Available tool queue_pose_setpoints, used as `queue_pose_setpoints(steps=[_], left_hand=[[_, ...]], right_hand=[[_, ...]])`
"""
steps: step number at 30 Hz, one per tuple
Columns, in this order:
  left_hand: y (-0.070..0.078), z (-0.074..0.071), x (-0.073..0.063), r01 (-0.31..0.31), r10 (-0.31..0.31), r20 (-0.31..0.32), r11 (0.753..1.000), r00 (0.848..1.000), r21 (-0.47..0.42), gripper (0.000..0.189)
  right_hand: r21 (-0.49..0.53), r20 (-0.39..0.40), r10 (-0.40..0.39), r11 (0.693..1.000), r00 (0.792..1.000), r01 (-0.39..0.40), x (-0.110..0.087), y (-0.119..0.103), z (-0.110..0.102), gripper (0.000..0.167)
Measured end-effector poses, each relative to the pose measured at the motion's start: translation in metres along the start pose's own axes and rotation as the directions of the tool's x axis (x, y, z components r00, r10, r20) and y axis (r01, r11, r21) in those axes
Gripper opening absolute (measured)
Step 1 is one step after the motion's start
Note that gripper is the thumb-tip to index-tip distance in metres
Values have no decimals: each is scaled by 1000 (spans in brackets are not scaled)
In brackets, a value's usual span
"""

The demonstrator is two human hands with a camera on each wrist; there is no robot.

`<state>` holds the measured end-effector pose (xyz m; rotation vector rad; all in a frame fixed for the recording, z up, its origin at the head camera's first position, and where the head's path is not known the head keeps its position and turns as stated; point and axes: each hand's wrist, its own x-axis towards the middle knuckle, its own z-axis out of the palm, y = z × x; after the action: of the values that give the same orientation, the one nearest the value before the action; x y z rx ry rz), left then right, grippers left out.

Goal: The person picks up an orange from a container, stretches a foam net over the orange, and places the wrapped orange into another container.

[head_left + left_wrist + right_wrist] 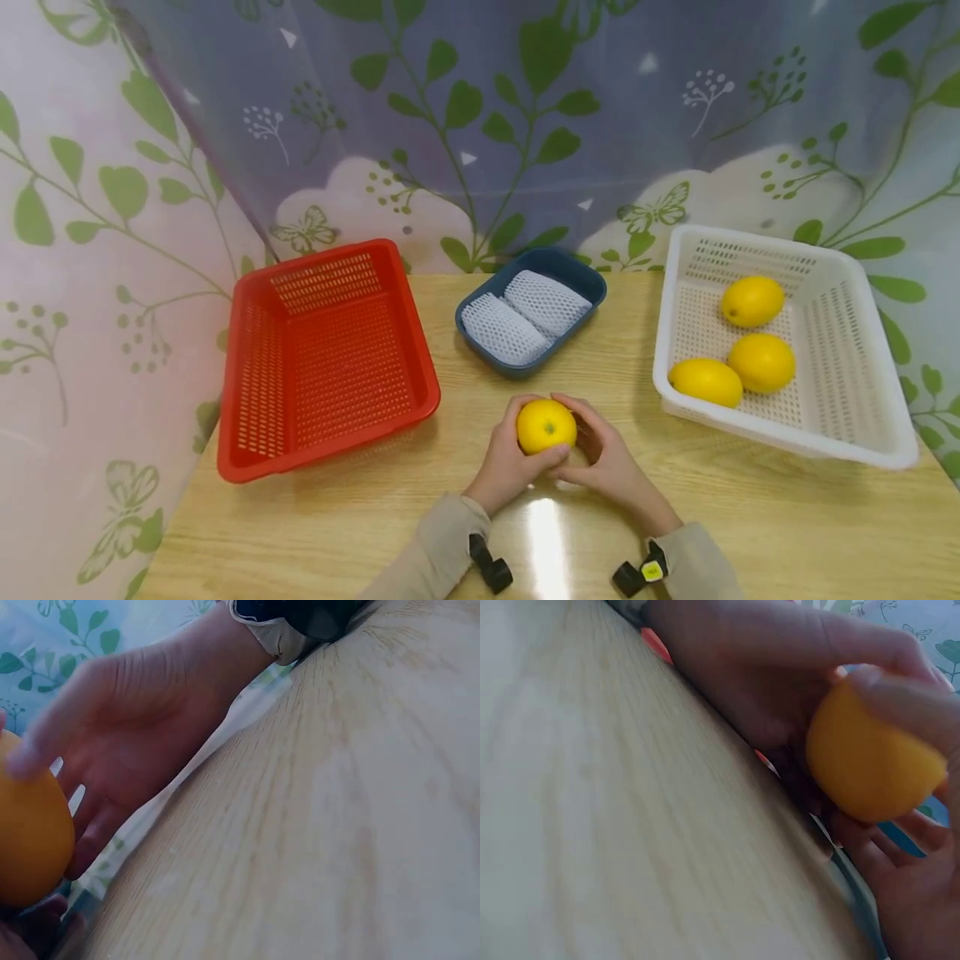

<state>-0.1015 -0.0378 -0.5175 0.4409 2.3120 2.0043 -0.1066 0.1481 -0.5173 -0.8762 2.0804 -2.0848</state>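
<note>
And there's the lemon (547, 427), clasped between left grip (508, 460) and right grip (609, 463), the tray (555, 263) just beyond them, looking firm, light and slippery, so probably best held round its middle!

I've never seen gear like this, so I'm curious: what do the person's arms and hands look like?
Beige sleeves reach both wrists. The left hand and right hand wear no gloves. Each wrist carries a small black device; the right one has a yellow patch, its marking unreadable.
</note>
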Motion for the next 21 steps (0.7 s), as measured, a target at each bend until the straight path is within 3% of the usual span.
queue_pose_setpoints(steps=[8,16,21], left_hand=[[0,2,1,-38,38,-3,999,999,9,60],[-1,1,3,-125,125,6,991,992,54,65],[-4,1,4,-143,143,7,986,990,81,71]], right_hand=[[-137,-99,41,989,994,-54,-1,3,3,78],[-175,-108,29,983,994,-48,-1,6,3,79],[-152,-79,12,988,997,-24,0,8,2,79]])
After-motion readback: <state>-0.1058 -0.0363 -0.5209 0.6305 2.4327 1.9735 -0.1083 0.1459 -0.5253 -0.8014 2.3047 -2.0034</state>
